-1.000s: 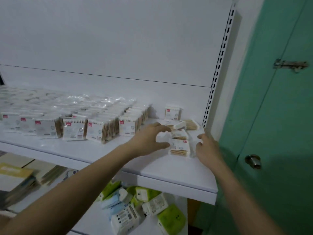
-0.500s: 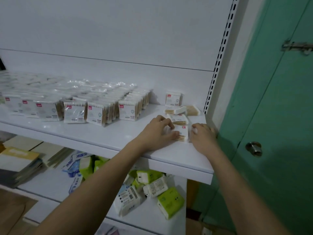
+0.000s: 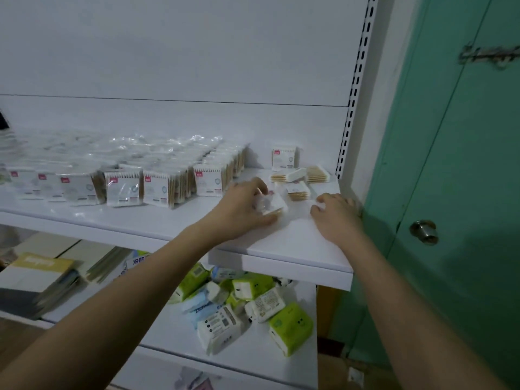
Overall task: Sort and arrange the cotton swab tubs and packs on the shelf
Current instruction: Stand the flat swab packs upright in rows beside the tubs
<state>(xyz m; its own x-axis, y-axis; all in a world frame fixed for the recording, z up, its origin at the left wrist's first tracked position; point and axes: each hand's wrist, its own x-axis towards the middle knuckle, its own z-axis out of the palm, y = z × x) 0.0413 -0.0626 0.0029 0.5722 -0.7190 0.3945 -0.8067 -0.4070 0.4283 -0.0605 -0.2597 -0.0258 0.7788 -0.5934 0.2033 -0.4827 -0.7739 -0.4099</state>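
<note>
Left hand (image 3: 242, 209) grips a swab pack (image 3: 271, 205); right hand (image 3: 334, 213) rests flat, fingers relaxed. Risk: careless sliding may push the loose packs (image 3: 298, 181) off the shelf (image 3: 295, 246).

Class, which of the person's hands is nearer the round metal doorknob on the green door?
Right. The right hand rests at the white shelf's right end, closest to the round metal doorknob. The left hand holds a cotton swab pack farther left.
</note>
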